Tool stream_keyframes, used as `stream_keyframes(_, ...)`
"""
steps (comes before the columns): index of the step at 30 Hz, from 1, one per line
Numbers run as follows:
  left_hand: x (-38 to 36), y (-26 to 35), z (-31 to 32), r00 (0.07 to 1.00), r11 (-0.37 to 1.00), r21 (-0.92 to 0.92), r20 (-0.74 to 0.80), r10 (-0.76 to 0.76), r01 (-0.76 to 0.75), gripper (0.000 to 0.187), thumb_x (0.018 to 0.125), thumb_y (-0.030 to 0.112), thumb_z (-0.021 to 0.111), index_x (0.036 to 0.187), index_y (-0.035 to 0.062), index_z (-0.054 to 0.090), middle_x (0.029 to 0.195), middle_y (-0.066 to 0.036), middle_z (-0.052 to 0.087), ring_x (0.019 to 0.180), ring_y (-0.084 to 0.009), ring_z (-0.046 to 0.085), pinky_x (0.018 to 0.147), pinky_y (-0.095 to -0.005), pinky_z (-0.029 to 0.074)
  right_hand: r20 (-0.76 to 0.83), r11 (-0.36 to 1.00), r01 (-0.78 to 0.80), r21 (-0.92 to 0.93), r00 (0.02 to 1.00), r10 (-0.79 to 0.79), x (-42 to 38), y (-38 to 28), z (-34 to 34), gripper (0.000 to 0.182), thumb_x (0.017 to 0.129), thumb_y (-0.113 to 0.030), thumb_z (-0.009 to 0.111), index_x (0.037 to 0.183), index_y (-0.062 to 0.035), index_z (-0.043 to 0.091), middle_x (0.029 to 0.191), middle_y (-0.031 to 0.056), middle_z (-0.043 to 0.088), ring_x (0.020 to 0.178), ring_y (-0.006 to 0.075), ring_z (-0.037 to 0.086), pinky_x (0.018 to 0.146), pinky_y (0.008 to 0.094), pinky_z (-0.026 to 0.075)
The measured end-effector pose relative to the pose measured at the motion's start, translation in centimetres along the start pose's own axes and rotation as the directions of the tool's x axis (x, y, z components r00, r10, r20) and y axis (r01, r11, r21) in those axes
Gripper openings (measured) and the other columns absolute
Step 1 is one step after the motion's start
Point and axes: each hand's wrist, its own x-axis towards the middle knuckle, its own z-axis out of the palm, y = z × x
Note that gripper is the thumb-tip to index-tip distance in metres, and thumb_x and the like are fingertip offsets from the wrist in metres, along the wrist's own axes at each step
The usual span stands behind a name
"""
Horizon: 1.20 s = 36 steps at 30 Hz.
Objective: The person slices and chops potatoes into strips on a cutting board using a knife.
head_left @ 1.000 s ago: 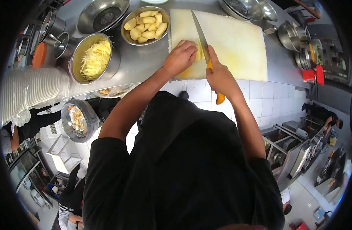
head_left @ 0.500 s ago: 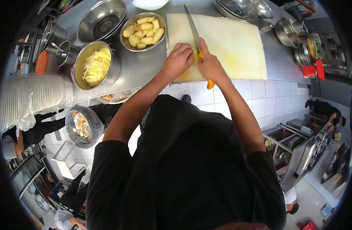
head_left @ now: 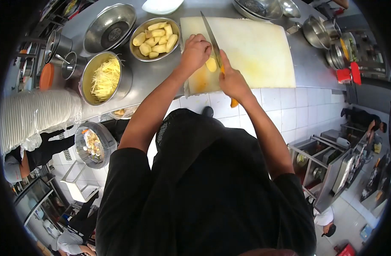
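Note:
My right hand [head_left: 234,81] is closed around the orange handle of a long kitchen knife [head_left: 210,33], whose blade points away from me over the cutting board. A yellow slice, apparently potato [head_left: 211,65], lies on the white cutting board [head_left: 263,47], just left of the knife. Above and left of that slice is my left hand [head_left: 196,52], its fingers curled together; whatever they may hold is hidden. Left of the board, a steel bowl [head_left: 134,50] contains several peeled potato pieces [head_left: 157,38]. A deeper steel pot [head_left: 126,81] is filled with pale yellow shreds [head_left: 106,79].
Steel colanders [head_left: 110,27] and a white dish [head_left: 163,5] stand at the back. Stacked plates [head_left: 42,113] line the left end. More metal bowls [head_left: 317,34] sit at the right. A lined waste bin [head_left: 106,145] is on the floor; other people are around the room.
My left hand has moved up and left, off the potato, leaving the slice exposed. My right hand still grips the knife, now slightly lower. The whole view has shifted a little.

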Motion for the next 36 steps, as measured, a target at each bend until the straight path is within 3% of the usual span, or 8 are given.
stream_keyframes(1,-0.3,0.1,0.2,1.000,1.000,-0.011,0.004,-0.008,0.008,0.008,0.080,0.012,0.070,0.084,0.0064,0.074,0.090,-0.008,0.063,0.090,-0.0287,0.058,0.082,-0.0395,0.049,-0.046,0.998,0.052,-0.033,0.997,-0.054,0.4,0.3,0.2,0.075,0.090,-0.009,0.044,0.158,-0.0182,0.012,0.073,0.0223,0.066,0.052,0.0307,0.062,0.057,0.0434,0.053)
stream_keyframes(4,0.0,-0.1,-0.2,1.000,1.000,-0.026,0.007,-0.015,0.015,0.008,0.080,0.012,0.070,0.084,0.0072,0.074,0.090,-0.007,0.062,0.090,-0.0284,0.057,0.082,-0.0395,0.048,0.169,0.971,-0.126,0.202,0.981,0.092,3.9,-0.9,-1.8,0.075,0.090,-0.010,0.043,0.158,-0.0181,0.012,0.081,0.0223,0.067,0.054,0.0285,0.064,0.056,0.0420,0.054)
stream_keyframes(8,-0.1,-0.2,-0.2,0.999,0.998,-0.057,0.011,-0.033,0.033,0.009,0.080,0.011,0.069,0.086,0.0083,0.074,0.090,-0.007,0.062,0.090,-0.0286,0.056,0.082,-0.0399,0.048,0.267,0.955,-0.217,0.201,0.950,0.160,4.4,-3.3,-4.9,0.074,0.091,-0.011,0.043,0.158,-0.0174,0.011,0.099,0.0225,0.068,0.051,0.0255,0.062,0.055,0.0401,0.054)
stream_keyframes(17,-0.3,0.4,-0.6,0.998,0.995,-0.073,0.013,-0.066,0.067,0.009,0.080,0.011,0.069,0.086,0.0086,0.075,0.090,-0.006,0.061,0.092,-0.0281,0.056,0.083,-0.0388,0.048,0.180,0.977,-0.164,0.139,0.974,0.138,4.4,-2.0,-1.6,0.074,0.092,-0.009,0.042,0.158,-0.0164,0.010,0.096,0.0228,0.068,0.052,0.0258,0.063,0.057,0.0396,0.054)
stream_keyframes(24,0.0,-0.5,-0.2,1.000,0.998,-0.065,0.008,-0.027,0.027,0.009,0.079,0.010,0.070,0.086,0.0076,0.075,0.092,-0.006,0.063,0.090,-0.0281,0.057,0.083,-0.0384,0.049,0.222,0.970,-0.172,0.173,0.966,0.132,5.7,-3.3,-4.0,0.079,0.086,-0.006,0.042,0.158,-0.0139,0.011,0.085,0.0201,0.068,0.052,0.0260,0.062,0.056,0.0406,0.053)
stream_keyframes(27,-0.5,-0.3,-0.7,0.988,0.980,-0.190,-0.127,-0.085,0.059,0.011,0.079,0.009,0.070,0.089,0.0059,0.074,0.095,-0.007,0.064,0.093,-0.0281,0.058,0.084,-0.0386,0.049,0.245,0.975,-0.182,0.126,0.958,0.147,3.2,-4.0,-5.5,0.079,0.084,-0.006,0.041,0.157,-0.0119,0.012,0.079,0.0191,0.067,0.051,0.0259,0.062,0.056,0.0404,0.054)
stream_keyframes(35,-4.4,3.2,-2.9,0.995,0.980,-0.176,-0.011,0.097,-0.097,0.011,0.084,0.007,0.068,0.093,0.0015,0.070,0.100,-0.009,0.065,0.097,-0.0289,0.060,0.085,-0.0383,0.051,0.176,0.987,-0.155,0.047,0.974,0.145,-5.5,-4.0,-3.5,0.071,0.091,-0.006,0.043,0.156,-0.0090,0.015,0.067,0.0190,0.062,0.049,0.0261,0.060,0.057,0.0420,0.052)
stream_keyframes(36,-4.4,3.2,-2.6,0.992,0.978,-0.171,-0.009,0.124,-0.124,0.011,0.084,0.007,0.068,0.093,0.0009,0.069,0.100,-0.009,0.065,0.097,-0.0290,0.060,0.085,-0.0383,0.051,0.173,0.988,-0.148,0.053,0.975,0.137,-6.0,-3.9,-3.3,0.072,0.092,-0.006,0.046,0.156,-0.0088,0.013,0.068,0.0232,0.063,0.055,0.0351,0.062,0.061,0.0466,0.051)
